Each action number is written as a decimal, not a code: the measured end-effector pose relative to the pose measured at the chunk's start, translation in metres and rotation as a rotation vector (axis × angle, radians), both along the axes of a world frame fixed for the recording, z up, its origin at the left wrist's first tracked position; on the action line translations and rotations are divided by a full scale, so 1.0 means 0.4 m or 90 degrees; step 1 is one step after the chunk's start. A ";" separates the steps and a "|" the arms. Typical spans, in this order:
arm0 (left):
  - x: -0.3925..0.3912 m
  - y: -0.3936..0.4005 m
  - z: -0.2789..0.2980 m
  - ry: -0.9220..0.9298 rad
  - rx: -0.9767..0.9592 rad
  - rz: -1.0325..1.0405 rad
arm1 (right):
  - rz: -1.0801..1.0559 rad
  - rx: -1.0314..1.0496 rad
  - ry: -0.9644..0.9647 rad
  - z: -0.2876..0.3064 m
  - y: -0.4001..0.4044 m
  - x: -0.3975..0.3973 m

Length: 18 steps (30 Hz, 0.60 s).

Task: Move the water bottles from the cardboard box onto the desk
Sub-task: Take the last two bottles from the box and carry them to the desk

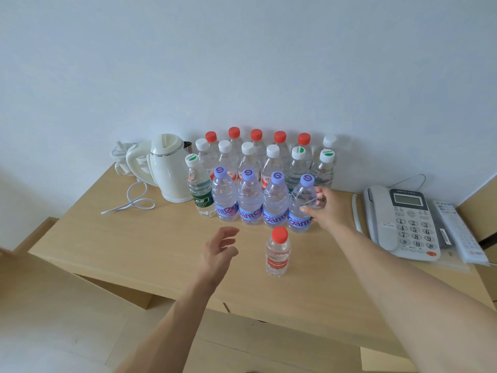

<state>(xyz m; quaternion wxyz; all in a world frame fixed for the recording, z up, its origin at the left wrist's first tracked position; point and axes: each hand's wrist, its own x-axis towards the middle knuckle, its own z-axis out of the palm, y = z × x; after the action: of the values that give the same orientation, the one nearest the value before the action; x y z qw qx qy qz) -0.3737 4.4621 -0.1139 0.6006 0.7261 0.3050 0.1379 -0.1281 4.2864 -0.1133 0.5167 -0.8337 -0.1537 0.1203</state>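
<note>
We are setting down the clear purple-capped water bottle [302,204], right hand [324,208] grasping it at the row's right end, left of the grey desk telephone [403,222]. Left hand [217,251] hangs released. Next, probably, let go.

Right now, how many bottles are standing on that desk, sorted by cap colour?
Red caps: 6, five in the back row by the wall and one alone at the front.
Plain white caps: 5, counting a blurry one at far right.
White caps with a green mark: 3.
Purple caps: 4; the right hand grips the rightmost.
Total: 18 bottles.
</note>
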 end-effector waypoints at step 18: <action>0.124 0.010 -0.005 0.073 0.201 -0.133 | -0.020 -0.026 -0.005 0.010 -0.008 -0.025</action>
<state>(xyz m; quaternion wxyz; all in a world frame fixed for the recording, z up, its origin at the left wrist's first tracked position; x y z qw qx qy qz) -0.3240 4.4662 -0.1158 0.4717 0.8459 0.2360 0.0792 -0.1381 4.2833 -0.1094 0.5006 -0.8469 -0.1402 0.1117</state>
